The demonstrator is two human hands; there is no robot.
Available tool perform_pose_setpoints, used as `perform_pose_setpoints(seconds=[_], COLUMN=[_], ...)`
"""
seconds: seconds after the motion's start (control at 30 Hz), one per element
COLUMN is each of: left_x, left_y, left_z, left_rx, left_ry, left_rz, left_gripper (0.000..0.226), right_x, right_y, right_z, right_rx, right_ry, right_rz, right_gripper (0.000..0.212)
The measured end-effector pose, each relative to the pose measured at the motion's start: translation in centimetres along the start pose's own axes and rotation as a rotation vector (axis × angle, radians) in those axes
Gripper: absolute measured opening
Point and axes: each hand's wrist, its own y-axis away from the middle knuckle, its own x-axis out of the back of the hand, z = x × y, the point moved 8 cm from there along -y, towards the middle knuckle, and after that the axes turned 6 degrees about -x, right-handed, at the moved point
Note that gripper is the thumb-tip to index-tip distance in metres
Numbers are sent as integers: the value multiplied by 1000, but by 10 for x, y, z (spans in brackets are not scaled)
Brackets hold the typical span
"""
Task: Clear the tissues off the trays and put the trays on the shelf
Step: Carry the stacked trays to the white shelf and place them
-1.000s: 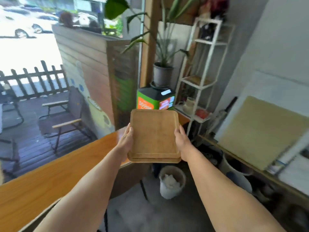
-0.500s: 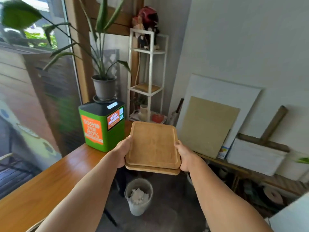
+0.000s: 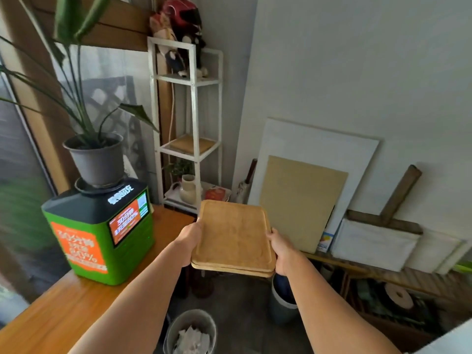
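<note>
Two stacked wooden trays [image 3: 233, 237] are held level in front of me, bare on top. My left hand [image 3: 190, 237] grips their left edge and my right hand [image 3: 279, 247] grips the right edge. Ahead stands a white metal shelf [image 3: 195, 118] against the wall; another wooden tray [image 3: 190, 144] lies on its middle level. A grey bin [image 3: 190, 330] on the floor below my arms holds crumpled tissues [image 3: 191, 339].
A wooden counter [image 3: 76, 310] runs along the left, carrying a green box [image 3: 99, 233] with a potted plant [image 3: 95, 159] on top. Boards [image 3: 301, 200] and canvases lean on the right wall. A vase [image 3: 187, 191] sits on the shelf's lowest level. A second bucket [image 3: 282, 300] stands by my right arm.
My view has swung right and come closer to the white shelf. The trays stay gripped in both hands, carried toward the shelf; the bin has slid lower in view.
</note>
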Motion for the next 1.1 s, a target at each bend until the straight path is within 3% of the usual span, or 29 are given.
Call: perform_pose_setpoints(seconds=[0.3, 0.47, 0.63, 0.7, 0.87, 1.1], left_x=[-78, -143, -201, -215, -236, -227], left_y=[-88, -140, -171, -182, -213, -281], left_z=[30, 58, 106, 121, 141, 184], left_rx=[-5, -35, -228, -291, -277, -289], left_ry=[-22, 23, -9, -15, -37, -39], left_rz=[-50, -102, -60, -36, -28, 27], left_gripper=[54, 59, 48, 55, 68, 66], right_x=[44, 83, 125, 134, 137, 104], right_y=[-83, -145, -193, -209, -243, -298], right_z=[-52, -101, -161, -180, -214, -271], right_rx=[101, 126, 162, 168, 171, 202], right_ry=[-67, -98, -100, -88, -80, -58], right_rz=[72, 25, -22, -33, -74, -128], right_gripper=[46, 45, 43, 44, 44, 43])
